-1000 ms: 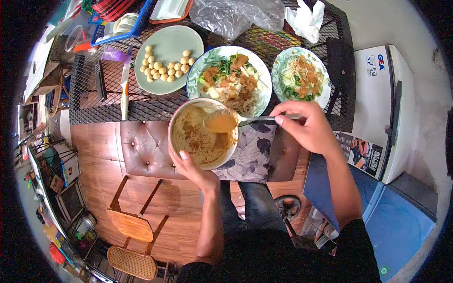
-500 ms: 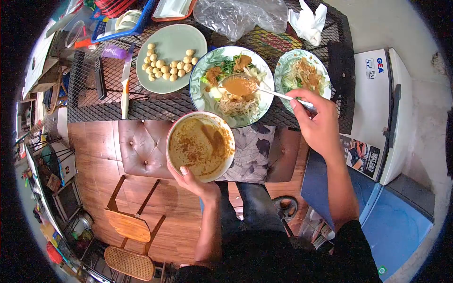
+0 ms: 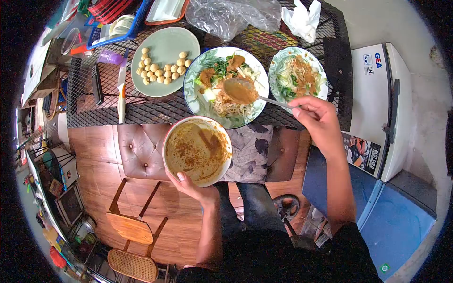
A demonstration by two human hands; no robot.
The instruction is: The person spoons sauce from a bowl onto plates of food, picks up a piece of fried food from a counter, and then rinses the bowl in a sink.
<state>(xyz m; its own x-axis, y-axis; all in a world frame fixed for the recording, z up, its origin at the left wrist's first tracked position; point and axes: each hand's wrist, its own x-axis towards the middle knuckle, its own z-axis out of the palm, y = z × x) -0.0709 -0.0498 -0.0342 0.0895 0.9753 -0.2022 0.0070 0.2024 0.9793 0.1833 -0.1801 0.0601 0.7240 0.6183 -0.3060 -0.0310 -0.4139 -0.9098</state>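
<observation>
My left hand [image 3: 192, 187] grips a sauce-smeared bowl [image 3: 198, 150] by its lower side, just in front of the table edge. A thin brown layer of sauce coats the bowl's inside. In my right hand [image 3: 316, 115] is the handle of a metal spoon [image 3: 239, 90]. Brown sauce covers the spoon's head, which is tilted over a large green-patterned plate [image 3: 191, 101]. Bean sprouts, greens and pale shredded vegetables lie on that plate, with patches of sauce on top. Beside it stands a smaller plate [image 3: 274, 70] with sprouts and sauce.
A green plate [image 3: 163, 45] of small round balls sits at left. Near it lie a knife [image 3: 121, 101], a black-handled object [image 3: 96, 85] and a blue basket [image 3: 137, 29]. Behind are a clear plastic bag [image 3: 231, 19] and white tissue [image 3: 302, 21]. A white freezer [image 3: 370, 99] stands right.
The spoon's head has tilted over the large plate, and my right hand has shifted slightly down. The bowl stays in my left hand. The whole view has shifted a little.
</observation>
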